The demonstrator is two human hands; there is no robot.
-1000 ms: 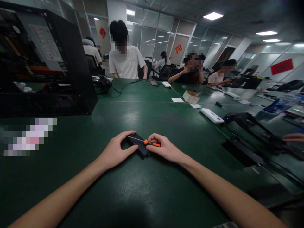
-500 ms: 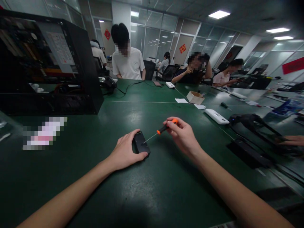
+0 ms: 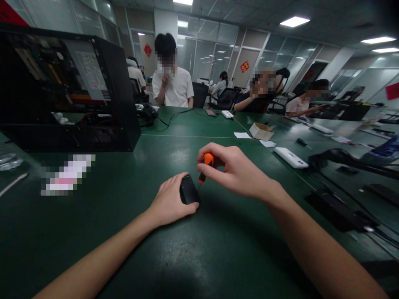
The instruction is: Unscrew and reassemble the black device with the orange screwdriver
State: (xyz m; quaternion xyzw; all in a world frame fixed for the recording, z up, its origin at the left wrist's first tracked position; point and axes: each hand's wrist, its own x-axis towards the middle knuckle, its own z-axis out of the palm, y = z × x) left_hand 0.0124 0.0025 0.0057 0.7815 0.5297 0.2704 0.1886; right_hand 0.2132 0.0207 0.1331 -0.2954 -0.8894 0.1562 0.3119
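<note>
Screwdriver [image 3: 208, 160] in the right hand [image 3: 232, 168], gripped between curled fingers and thumb, points down by the right edge of a small black box [image 3: 190, 190]; whether its tip touches cannot be told. The left hand [image 3: 170, 201], thumb and fingers parted, clasps that box on the green table [image 3: 199, 253]. Work on it looks under way and unfinished, though how much is done does not show.

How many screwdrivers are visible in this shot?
2: an orange-black screwdriver in the right hand, and a dark-handled screwdriver beyond the white device. Others may be hidden.
</note>
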